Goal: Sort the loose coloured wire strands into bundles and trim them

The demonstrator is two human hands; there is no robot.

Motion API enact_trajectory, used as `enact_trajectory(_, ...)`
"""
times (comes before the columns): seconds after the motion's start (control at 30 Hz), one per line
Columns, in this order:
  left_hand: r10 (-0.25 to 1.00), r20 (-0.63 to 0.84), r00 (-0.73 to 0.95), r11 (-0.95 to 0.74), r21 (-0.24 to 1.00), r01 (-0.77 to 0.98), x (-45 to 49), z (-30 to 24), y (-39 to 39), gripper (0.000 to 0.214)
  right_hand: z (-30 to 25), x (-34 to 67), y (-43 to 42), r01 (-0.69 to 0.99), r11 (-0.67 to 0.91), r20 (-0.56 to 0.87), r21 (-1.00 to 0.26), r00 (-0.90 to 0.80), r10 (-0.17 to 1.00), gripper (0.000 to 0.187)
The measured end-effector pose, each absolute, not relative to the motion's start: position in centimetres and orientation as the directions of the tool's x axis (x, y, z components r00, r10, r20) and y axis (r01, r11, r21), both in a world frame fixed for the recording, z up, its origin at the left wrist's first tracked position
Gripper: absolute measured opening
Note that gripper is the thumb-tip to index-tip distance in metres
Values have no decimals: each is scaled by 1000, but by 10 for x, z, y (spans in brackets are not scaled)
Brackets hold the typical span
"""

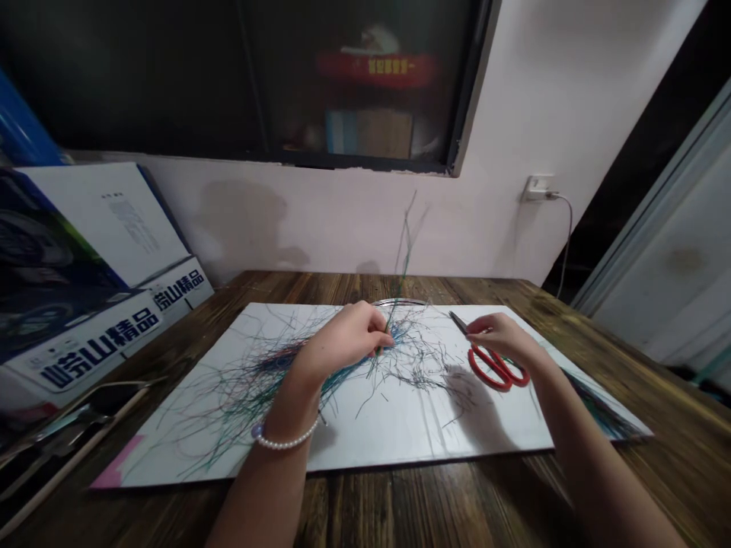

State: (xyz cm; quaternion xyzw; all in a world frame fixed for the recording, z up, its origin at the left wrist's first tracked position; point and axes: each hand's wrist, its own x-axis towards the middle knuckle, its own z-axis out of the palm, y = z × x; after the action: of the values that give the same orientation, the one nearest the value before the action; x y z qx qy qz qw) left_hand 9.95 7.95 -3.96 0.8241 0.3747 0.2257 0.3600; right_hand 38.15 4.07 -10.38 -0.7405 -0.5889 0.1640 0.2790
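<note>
The near table edge is wood, with my white board on it: big strand bunch fanned out left, loose bits mid-board. Right hand's fingers grip the scissors near the pivot, red loops hanging free. Left hand's pinching green strands that stick up against the far wall. I'd pinch snugly, blades clear of fingertips, so they shouldn't slip or tangle.

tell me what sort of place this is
Probably an indoor craft workspace, perhaps at home: thin, multicoloured, wire-like strands are spread over a white rectangular board, with red-handled metal scissors in the right hand.
</note>
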Motion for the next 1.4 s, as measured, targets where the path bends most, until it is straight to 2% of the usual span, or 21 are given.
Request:
enact_trajectory(0.13,663,13,748,-513,736,442,102,-36,72,24,-79,340,28,596,94,51,-797,-88,995,34)
enact_trajectory(0.2,601,-43,798,-536,718,443,103,-36,71,21,-74,325,21,296,168,117,-940,-183,976,40)
enact_trajectory(0.27,576,-66,815,-547,709,444,104,-39,72,18,-72,316,16,53,201,192,-978,-146,971,31)
enact_trajectory(0.37,572,-63,818,-555,705,442,105,-42,75,17,-71,314,12,-160,243,251,-957,-31,967,11)
enact_trajectory(0.6,533,-11,846,-554,752,358,107,-39,73,15,-67,322,11,-339,279,255,-898,115,960,10)
enact_trajectory(0.73,515,-31,856,-553,751,360,106,-37,71,14,-67,319,8,-332,317,306,-888,86,948,9)
enact_trajectory(0.87,535,-67,842,-543,736,404,107,-34,68,15,-67,306,4,-149,373,370,-916,47,928,7)
enact_trajectory(1.03,520,49,853,-561,773,298,112,-27,61,16,-68,290,0,0,506,502,-862,-126,856,8)
enact_trajectory(1.1,508,69,859,-550,793,261,113,-25,59,17,-69,288,0,15,545,540,-839,-113,834,9)
enact_trajectory(1.17,542,104,834,-542,802,252,113,-24,58,19,-70,287,1,29,561,561,-827,-26,828,7)
enact_trajectory(1.27,658,252,710,-593,755,281,113,-25,60,19,-79,286,10,119,504,513,-855,64,856,9)
enact_trajectory(1.4,742,440,506,-642,685,345,112,-27,64,17,-104,283,30,287,250,230,-925,-104,968,13)
